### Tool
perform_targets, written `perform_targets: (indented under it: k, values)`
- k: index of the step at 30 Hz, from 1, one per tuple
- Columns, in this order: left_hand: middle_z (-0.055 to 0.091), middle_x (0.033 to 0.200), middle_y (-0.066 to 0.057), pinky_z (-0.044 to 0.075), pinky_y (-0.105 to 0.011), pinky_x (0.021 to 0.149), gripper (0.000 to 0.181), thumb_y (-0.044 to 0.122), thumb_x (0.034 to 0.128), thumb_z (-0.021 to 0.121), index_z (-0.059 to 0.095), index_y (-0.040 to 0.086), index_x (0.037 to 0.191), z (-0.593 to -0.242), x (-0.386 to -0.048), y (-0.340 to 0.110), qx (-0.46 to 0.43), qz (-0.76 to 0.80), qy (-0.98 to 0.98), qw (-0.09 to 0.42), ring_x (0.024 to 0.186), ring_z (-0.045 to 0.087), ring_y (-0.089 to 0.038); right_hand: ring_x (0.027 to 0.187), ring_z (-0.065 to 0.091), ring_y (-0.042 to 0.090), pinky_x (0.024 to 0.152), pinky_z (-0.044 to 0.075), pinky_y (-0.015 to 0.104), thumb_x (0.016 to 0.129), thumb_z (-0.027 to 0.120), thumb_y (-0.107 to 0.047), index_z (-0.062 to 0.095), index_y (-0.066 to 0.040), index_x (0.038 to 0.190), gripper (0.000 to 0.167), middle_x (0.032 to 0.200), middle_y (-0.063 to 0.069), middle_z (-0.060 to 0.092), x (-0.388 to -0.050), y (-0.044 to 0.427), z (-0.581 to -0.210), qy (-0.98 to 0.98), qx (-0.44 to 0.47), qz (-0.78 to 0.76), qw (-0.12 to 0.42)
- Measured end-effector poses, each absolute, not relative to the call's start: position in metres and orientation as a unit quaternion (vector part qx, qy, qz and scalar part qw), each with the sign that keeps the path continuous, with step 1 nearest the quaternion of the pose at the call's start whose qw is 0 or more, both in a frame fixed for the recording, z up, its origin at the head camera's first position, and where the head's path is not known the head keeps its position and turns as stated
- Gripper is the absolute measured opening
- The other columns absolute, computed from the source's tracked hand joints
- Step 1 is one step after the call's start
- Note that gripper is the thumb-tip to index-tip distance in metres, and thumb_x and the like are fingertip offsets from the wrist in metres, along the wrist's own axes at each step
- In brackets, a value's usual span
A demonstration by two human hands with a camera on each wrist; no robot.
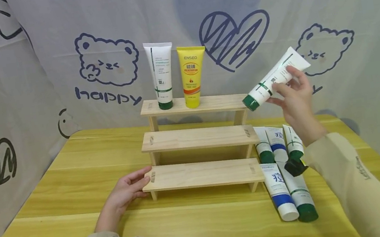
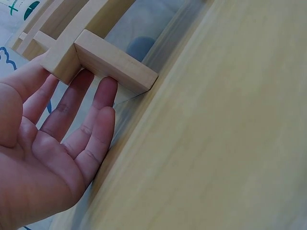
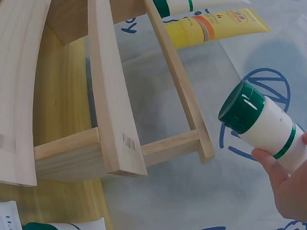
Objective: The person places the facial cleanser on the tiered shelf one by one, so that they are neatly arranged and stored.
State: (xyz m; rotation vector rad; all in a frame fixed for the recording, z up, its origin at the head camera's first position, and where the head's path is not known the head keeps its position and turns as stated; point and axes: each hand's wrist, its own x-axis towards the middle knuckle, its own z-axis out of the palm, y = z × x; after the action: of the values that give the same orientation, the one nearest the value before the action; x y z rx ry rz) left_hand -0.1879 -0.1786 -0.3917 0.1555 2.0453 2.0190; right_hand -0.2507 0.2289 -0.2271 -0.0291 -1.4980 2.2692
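A three-tier wooden shelf stands on the table. My left hand holds the left end of its lowest board, fingers against the edge and underside in the left wrist view. My right hand grips a white tube with a green cap, tilted with the cap down and to the left, just off the top board's right end. On the top board stand a white tube with a green cap and, to its right, a yellow tube, both upright on their caps.
Right of the shelf several tubes lie on the table, among them a white one with a blue band and a white one with a green cap. A printed cloth hangs behind and at the sides.
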Motion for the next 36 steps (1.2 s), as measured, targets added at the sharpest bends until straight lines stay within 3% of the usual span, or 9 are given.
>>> perform_targets:
  k: [6, 13, 25, 36]
  values:
    - [0.03, 0.136, -0.022, 0.047, -0.032, 0.073, 0.053, 0.02, 0.089, 0.057, 0.038, -0.002, 0.133, -0.39, -0.188, -0.179, 0.052, 0.694, 0.705, 0.134, 0.096, 0.049, -0.015, 0.114, 0.043, 0.025, 0.068, 0.051, 0.034, 0.08, 0.057, 0.012, 0.046, -0.017, 0.123, 0.053, 0.129, 0.006, 0.039, -0.261, 0.217, -0.223, -0.558, -0.004, 0.798, 0.229]
    - [0.03, 0.135, -0.023, 0.047, -0.032, 0.073, 0.053, 0.02, 0.0884, 0.058, 0.038, -0.002, 0.133, -0.391, -0.189, -0.179, 0.048, 0.697, 0.703, 0.133, 0.095, 0.05, -0.015, 0.095, 0.054, 0.025, 0.065, 0.051, 0.033, 0.076, 0.053, 0.019, 0.05, -0.014, 0.118, 0.054, 0.123, 0.009, 0.044, -0.273, 0.198, -0.225, -0.588, 0.034, 0.77, 0.245]
    - [0.03, 0.136, -0.023, 0.047, -0.032, 0.073, 0.054, 0.02, 0.0889, 0.057, 0.037, -0.003, 0.133, -0.391, -0.188, -0.179, 0.053, 0.695, 0.704, 0.132, 0.095, 0.05, -0.013, 0.092, 0.055, 0.028, 0.061, 0.051, 0.026, 0.075, 0.049, 0.022, 0.047, -0.011, 0.116, 0.053, 0.124, 0.01, 0.046, -0.289, 0.174, -0.224, -0.63, 0.095, 0.724, 0.264]
    - [0.033, 0.135, -0.021, 0.047, -0.032, 0.072, 0.055, 0.022, 0.0869, 0.06, 0.04, 0.0, 0.133, -0.395, -0.19, -0.179, 0.049, 0.695, 0.705, 0.132, 0.096, 0.051, -0.015, 0.1, 0.052, 0.027, 0.084, 0.044, 0.033, 0.074, 0.048, 0.023, 0.043, 0.001, 0.118, 0.049, 0.123, 0.008, 0.043, -0.301, 0.161, -0.226, -0.709, 0.189, 0.615, 0.289]
